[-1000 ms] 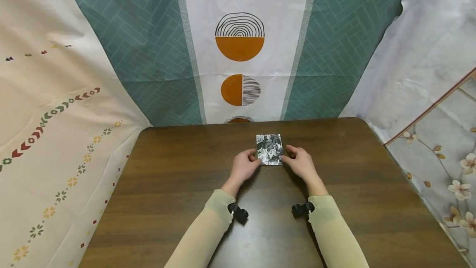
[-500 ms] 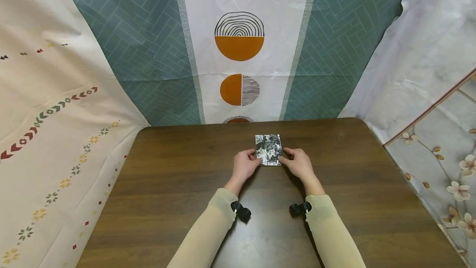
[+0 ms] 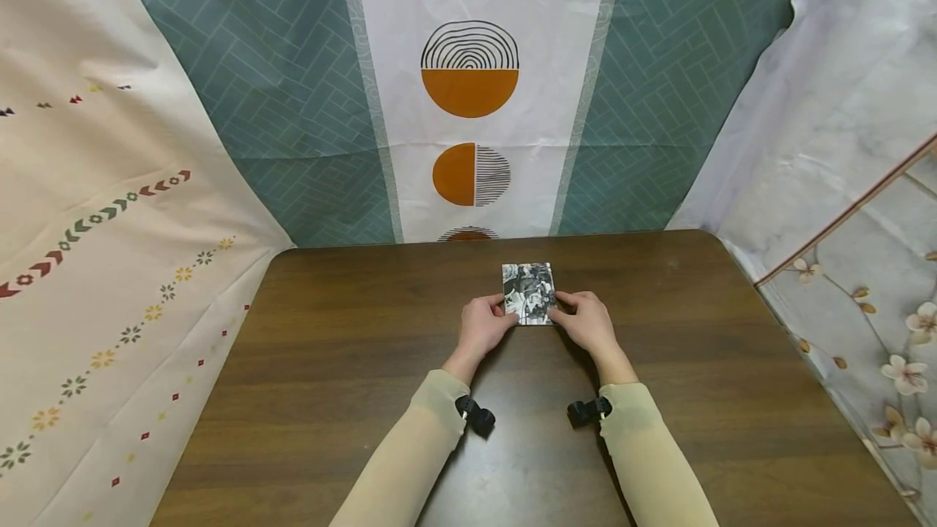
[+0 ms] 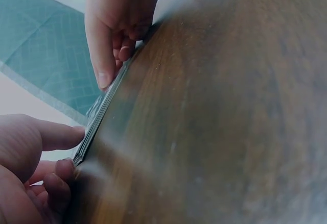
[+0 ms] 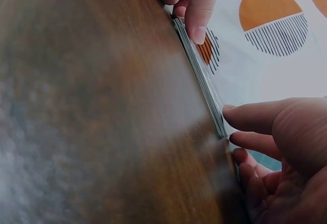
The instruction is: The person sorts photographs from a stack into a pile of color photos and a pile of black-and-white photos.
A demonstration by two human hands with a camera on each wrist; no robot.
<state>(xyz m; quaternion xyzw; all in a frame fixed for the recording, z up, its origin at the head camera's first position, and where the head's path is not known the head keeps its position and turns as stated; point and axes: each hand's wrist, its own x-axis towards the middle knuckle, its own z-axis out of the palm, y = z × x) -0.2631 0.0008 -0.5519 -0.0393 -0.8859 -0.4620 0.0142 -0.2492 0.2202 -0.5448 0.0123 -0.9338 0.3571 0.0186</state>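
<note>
A small stack of thin cards with a black-and-white picture on top lies flat near the table's far edge. In both wrist views its layered front edge shows several sheets close together. My left hand holds the left side, thumb on the near left corner and fingers curled against the side. At the opposite side my right hand mirrors it, thumb over the near right corner and fingers beside the edge. The fingertips at the far sides are partly hidden under the hands.
The brown wooden table stretches around the stack. Behind it hangs a green and white curtain with orange circles. A cream cloth borders the left side, a floral cloth the right. Each wrist carries a black camera.
My right hand has moved slightly left, bringing its fingers in against the stack's right side. The left hand has barely shifted, and the stack stays in place.
</note>
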